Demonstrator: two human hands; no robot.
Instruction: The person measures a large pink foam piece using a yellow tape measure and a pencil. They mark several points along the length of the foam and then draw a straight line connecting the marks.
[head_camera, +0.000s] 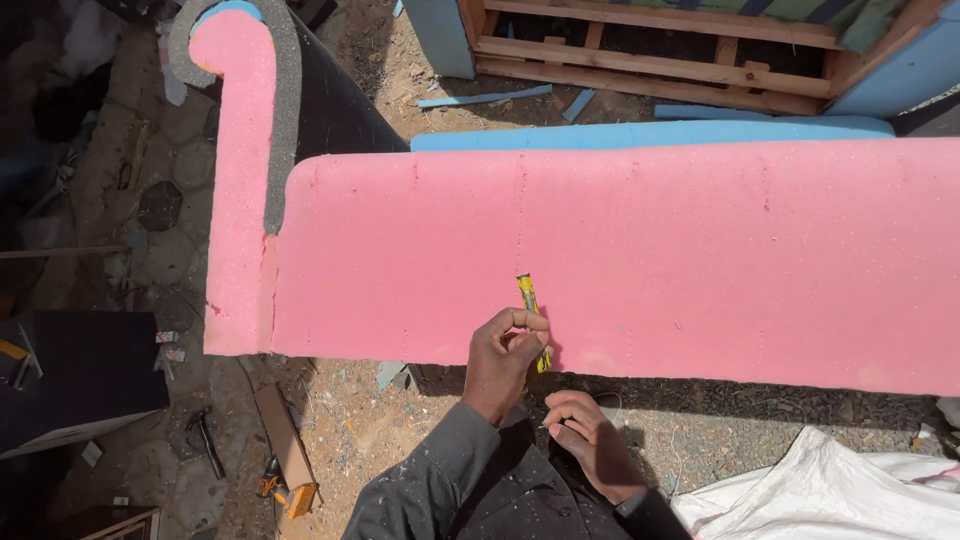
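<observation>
Left hand (505, 352) gripping yellow cutter (532, 318), pink foam (650, 260) beneath

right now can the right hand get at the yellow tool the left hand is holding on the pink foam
Probably yes: the right hand hovers just below the yellow tool that the left hand grips against the pink foam, with nothing between them.

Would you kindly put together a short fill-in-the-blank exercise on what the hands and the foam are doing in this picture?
1. The left hand grips a slim yellow tool against the large ____ foam slab.
2. The right hand is held below the slab's near edge, ____ the foam.
3. Behind the slab lies a thinner foam sheet coloured ____.
4. On the ground at the lower right lies a crumpled ____ sheet.

Missing words: pink; not touching; blue; white
</observation>
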